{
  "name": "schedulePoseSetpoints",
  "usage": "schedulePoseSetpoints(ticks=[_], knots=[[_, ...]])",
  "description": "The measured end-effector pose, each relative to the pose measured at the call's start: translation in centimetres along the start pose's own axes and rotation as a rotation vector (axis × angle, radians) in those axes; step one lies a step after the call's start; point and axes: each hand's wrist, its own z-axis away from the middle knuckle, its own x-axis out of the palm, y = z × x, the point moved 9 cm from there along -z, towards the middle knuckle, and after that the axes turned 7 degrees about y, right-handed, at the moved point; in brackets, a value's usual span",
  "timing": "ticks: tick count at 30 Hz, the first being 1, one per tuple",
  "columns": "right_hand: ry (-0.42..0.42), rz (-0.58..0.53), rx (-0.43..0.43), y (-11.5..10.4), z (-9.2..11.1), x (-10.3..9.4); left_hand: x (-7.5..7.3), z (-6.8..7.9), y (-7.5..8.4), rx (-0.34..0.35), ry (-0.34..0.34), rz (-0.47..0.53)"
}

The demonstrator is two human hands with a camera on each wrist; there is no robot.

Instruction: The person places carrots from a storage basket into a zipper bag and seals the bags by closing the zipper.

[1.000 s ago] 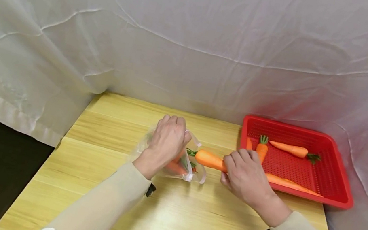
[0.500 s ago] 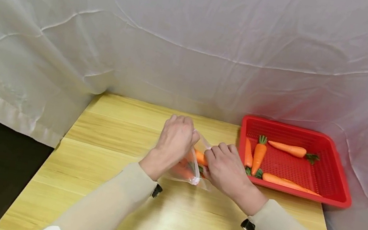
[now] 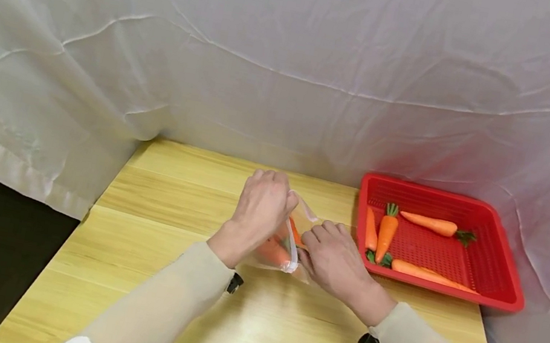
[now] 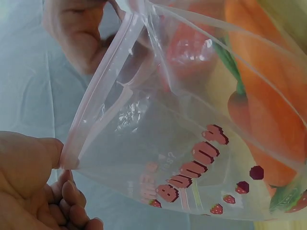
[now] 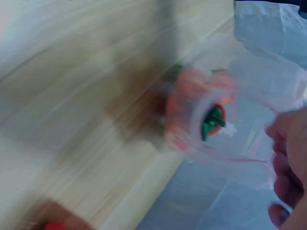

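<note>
My left hand (image 3: 263, 206) pinches a top corner of a clear zip bag (image 3: 267, 262), its fingers curled. In the left wrist view, the bag (image 4: 120, 158) shows "Bunny" lettering and strawberry prints, and the left hand's thumb (image 4: 53, 151) presses the zip edge. Several carrots (image 4: 268, 91) with green tops are inside. My right hand (image 3: 336, 262) is at the bag's mouth, fingertips partly hidden. In the blurred right wrist view, this hand (image 5: 292, 163) has curled fingers close to the bag's edge; no carrot shows in them, and whether they grip the plastic is unclear.
A red perforated basket (image 3: 510, 280) stands at the table's back right. Several carrots lie in it, including one upright carrot (image 3: 387, 234) and one near the back wall (image 3: 431, 225). The wooden table (image 3: 123, 280) meets a pale curtain (image 3: 263, 114) along its far edge.
The carrot in my right hand has gone leaf end first into the bag, as that hand moved left to its mouth. My left hand shifted slightly right with the bag.
</note>
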Motion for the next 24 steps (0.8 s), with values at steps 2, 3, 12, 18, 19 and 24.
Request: schedulePoseSetpoints(ticks=[2, 3, 12, 18, 19, 24], knots=[[0.035, 0.019, 0.074, 0.9, 0.6, -0.2, -0.1, 0.0, -0.3, -0.019, -0.011, 0.016], [0.046, 0.031, 0.114, 1.4, 1.0, -0.2, -0.1, -0.1, -0.5, -0.029, -0.015, 0.028], [-0.150, -0.020, 0.404, 4.0, 3.4, 2.0, -0.6, 0.0, -1.6, -0.099, -0.033, 0.081], [-0.093, -0.345, 0.579, 4.7, 1.4, 1.4, -0.6, 0.1, -0.6, -0.021, -0.037, 0.031], [-0.068, -0.366, 0.581, 4.7, 0.8, 1.0, -0.6, 0.1, -0.4, 0.000, -0.030, 0.013], [-0.037, -0.258, 0.526, 4.8, -1.1, 0.4, -0.7, 0.1, 0.2, 0.052, -0.004, -0.082]])
